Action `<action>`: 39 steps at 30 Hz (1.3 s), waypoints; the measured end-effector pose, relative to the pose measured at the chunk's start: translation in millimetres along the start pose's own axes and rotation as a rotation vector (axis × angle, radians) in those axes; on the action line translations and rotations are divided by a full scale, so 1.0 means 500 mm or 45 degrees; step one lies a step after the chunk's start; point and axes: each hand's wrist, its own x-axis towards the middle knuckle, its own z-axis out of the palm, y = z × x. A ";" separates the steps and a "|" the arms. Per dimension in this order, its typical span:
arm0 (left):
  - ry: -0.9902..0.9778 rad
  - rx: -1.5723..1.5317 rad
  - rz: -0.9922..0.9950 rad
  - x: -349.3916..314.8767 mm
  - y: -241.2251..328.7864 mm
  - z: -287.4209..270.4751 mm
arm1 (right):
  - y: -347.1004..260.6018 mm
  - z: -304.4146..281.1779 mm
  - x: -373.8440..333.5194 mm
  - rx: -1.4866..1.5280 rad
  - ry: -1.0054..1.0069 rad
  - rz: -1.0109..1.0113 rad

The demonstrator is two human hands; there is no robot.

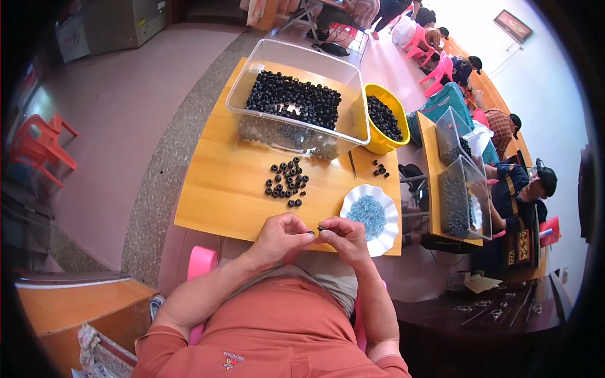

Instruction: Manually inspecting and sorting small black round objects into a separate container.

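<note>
At the table's near edge my left hand [281, 237] pinches a small dark piece [311, 233] between thumb and fingertips. Close beside it, my right hand [344, 239] pinches a small black part [321, 229]. Both pieces are mostly covered by the fingers, so their exact kind is unclear. Just beyond my hands lies a loose group of small black ring-shaped parts [287, 181]. To the right of my right hand is a white scalloped plate [391, 220] holding small clear bluish pieces [367, 216].
A large clear plastic bin [234, 94] of black parts stands at the table's [211, 183] far side. Right of it is a yellow tub [383, 146] with more. A thin dark tool [352, 164] and several black parts [380, 169] lie nearby. People sit at tables on the right.
</note>
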 end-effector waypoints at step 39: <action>-0.150 -0.035 -0.134 -0.004 0.005 -0.001 | -0.046 -0.001 -0.015 -0.741 -0.159 -0.367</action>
